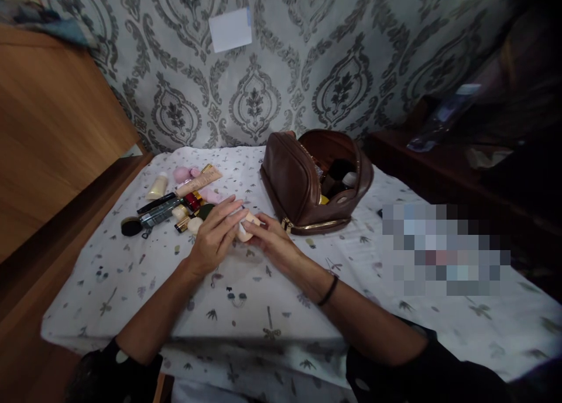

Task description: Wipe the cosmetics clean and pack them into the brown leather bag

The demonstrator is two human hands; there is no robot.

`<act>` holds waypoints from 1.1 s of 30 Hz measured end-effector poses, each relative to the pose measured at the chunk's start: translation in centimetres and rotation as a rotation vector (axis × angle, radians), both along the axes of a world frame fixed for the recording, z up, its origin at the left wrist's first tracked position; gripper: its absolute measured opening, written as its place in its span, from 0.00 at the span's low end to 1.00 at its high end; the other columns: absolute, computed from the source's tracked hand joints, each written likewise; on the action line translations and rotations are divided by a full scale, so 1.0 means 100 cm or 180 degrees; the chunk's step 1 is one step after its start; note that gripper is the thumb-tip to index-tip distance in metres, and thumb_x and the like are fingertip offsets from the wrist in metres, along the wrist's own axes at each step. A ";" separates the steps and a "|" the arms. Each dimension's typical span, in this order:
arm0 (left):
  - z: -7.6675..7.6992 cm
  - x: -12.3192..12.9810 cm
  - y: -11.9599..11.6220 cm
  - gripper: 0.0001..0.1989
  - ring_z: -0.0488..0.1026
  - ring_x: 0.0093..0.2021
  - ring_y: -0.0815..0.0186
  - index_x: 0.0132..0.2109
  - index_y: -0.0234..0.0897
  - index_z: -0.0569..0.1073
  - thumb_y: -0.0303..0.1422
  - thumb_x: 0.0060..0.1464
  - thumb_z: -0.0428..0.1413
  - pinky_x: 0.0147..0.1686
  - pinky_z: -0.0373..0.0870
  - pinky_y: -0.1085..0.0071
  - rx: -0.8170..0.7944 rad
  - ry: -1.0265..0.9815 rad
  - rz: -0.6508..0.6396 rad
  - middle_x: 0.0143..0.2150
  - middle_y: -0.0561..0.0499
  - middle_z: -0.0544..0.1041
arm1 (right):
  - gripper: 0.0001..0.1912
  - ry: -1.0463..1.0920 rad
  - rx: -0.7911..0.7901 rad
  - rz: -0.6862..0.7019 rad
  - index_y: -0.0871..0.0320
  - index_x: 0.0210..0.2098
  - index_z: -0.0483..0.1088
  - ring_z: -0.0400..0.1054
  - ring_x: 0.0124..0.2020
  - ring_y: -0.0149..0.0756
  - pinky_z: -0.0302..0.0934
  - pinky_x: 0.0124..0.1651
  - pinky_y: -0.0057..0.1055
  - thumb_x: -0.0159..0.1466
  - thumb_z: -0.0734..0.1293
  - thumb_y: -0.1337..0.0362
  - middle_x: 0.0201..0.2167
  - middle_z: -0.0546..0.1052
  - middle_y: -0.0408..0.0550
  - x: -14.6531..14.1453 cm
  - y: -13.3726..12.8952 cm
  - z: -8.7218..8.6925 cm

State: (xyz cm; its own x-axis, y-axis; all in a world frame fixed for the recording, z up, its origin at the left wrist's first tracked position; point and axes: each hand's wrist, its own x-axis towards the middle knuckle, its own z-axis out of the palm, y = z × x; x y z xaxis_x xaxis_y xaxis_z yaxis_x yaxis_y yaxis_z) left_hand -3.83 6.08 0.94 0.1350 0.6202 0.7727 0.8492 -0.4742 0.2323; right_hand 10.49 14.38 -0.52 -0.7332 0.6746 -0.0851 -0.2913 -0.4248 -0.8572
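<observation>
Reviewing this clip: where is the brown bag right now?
In the head view, the brown bag stands open on the patterned cloth, right of centre, just beyond the right hand and near the patterned wall.

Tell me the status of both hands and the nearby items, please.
Right hand gripping small pale container; left hand at its edge. Open brown bag beyond right hand. Loose cosmetics beyond left hand.

Object (249, 227) between hands (215, 239) partly covered; right-side patch (443, 250) pixelated.
</observation>
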 end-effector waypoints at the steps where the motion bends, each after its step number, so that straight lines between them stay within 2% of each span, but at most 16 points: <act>1: -0.001 0.000 0.000 0.19 0.65 0.64 0.56 0.61 0.41 0.69 0.27 0.66 0.47 0.63 0.64 0.53 0.0008 -0.0057 0.0027 0.60 0.43 0.72 | 0.23 0.0077 -0.0084 0.0011 0.59 0.33 0.67 0.70 0.34 0.31 0.67 0.32 0.26 0.48 0.79 0.54 0.32 0.73 0.43 0.000 0.000 0.001; 4: -0.001 0.001 -0.001 0.20 0.67 0.63 0.59 0.63 0.42 0.68 0.28 0.66 0.48 0.63 0.65 0.56 -0.0013 -0.0311 0.0166 0.63 0.43 0.70 | 0.23 0.0241 -0.0226 0.0047 0.58 0.34 0.67 0.70 0.35 0.31 0.70 0.34 0.27 0.47 0.79 0.55 0.33 0.73 0.43 0.000 0.000 0.001; 7: 0.000 0.001 -0.002 0.19 0.68 0.63 0.60 0.62 0.41 0.69 0.32 0.67 0.46 0.63 0.64 0.57 -0.0135 -0.0637 0.0354 0.62 0.43 0.71 | 0.23 0.0310 -0.0146 0.0099 0.56 0.35 0.67 0.71 0.36 0.32 0.72 0.38 0.30 0.48 0.79 0.57 0.35 0.74 0.43 0.001 -0.001 0.001; 10: 0.001 -0.001 -0.002 0.19 0.68 0.62 0.60 0.60 0.40 0.71 0.36 0.68 0.45 0.64 0.63 0.59 -0.0328 -0.1089 0.0397 0.61 0.44 0.73 | 0.24 0.0336 0.0038 0.0146 0.55 0.38 0.66 0.72 0.38 0.34 0.72 0.41 0.33 0.48 0.79 0.57 0.37 0.75 0.43 0.001 -0.001 0.002; 13: -0.001 -0.006 -0.001 0.21 0.69 0.62 0.59 0.60 0.37 0.71 0.41 0.67 0.46 0.62 0.63 0.61 -0.0701 -0.1813 0.0329 0.60 0.43 0.74 | 0.28 0.0310 0.0284 0.0175 0.53 0.40 0.66 0.72 0.38 0.35 0.72 0.42 0.36 0.45 0.80 0.56 0.38 0.75 0.43 0.001 0.000 0.002; 16: -0.002 -0.010 0.000 0.23 0.71 0.58 0.58 0.59 0.36 0.72 0.44 0.66 0.47 0.59 0.67 0.63 -0.0992 -0.2380 0.0256 0.59 0.43 0.75 | 0.30 0.0173 0.0699 0.0210 0.53 0.42 0.67 0.71 0.39 0.36 0.71 0.43 0.36 0.43 0.81 0.58 0.38 0.75 0.43 0.001 0.002 0.001; 20: 0.000 -0.010 -0.001 0.19 0.73 0.55 0.60 0.55 0.37 0.73 0.41 0.66 0.48 0.57 0.67 0.64 -0.0956 -0.2229 0.0240 0.55 0.44 0.76 | 0.30 -0.0040 0.1289 0.0080 0.55 0.42 0.67 0.70 0.39 0.34 0.67 0.45 0.33 0.43 0.80 0.58 0.38 0.75 0.43 0.001 0.007 -0.003; 25: 0.002 -0.005 -0.003 0.15 0.70 0.60 0.59 0.54 0.38 0.73 0.37 0.66 0.49 0.61 0.63 0.60 -0.0860 -0.1561 -0.0003 0.59 0.43 0.74 | 0.29 -0.0524 0.1791 -0.0310 0.55 0.42 0.66 0.68 0.37 0.34 0.67 0.38 0.30 0.44 0.79 0.59 0.35 0.73 0.43 -0.001 0.012 -0.014; 29: 0.002 -0.003 -0.004 0.15 0.68 0.62 0.59 0.54 0.38 0.73 0.35 0.66 0.49 0.63 0.62 0.60 -0.0778 -0.1238 -0.0078 0.60 0.43 0.73 | 0.37 -0.0416 0.1629 -0.0328 0.56 0.51 0.66 0.70 0.44 0.38 0.67 0.47 0.35 0.44 0.79 0.58 0.44 0.74 0.48 -0.003 0.012 -0.017; 31: 0.003 -0.004 -0.004 0.15 0.69 0.62 0.59 0.55 0.38 0.72 0.37 0.66 0.49 0.62 0.62 0.61 -0.0804 -0.1443 0.0006 0.60 0.43 0.74 | 0.36 -0.0232 0.1402 -0.0150 0.57 0.50 0.67 0.70 0.45 0.38 0.67 0.50 0.35 0.44 0.79 0.59 0.45 0.74 0.48 -0.003 0.012 -0.015; 33: 0.003 -0.007 -0.003 0.16 0.69 0.61 0.59 0.54 0.38 0.73 0.39 0.66 0.49 0.61 0.63 0.61 -0.0871 -0.1728 0.0080 0.59 0.44 0.74 | 0.34 -0.0084 0.1137 0.0062 0.57 0.49 0.68 0.70 0.44 0.37 0.68 0.49 0.34 0.44 0.79 0.60 0.43 0.74 0.47 -0.002 0.009 -0.011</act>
State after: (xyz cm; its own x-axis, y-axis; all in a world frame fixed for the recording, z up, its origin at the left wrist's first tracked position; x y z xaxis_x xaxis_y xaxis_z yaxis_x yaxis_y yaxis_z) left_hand -4.49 5.82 1.26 -0.2510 0.8039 0.5392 0.5854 -0.3176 0.7460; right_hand 10.27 15.33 -1.63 -0.7469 0.6512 0.1344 -0.2618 -0.1022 -0.9597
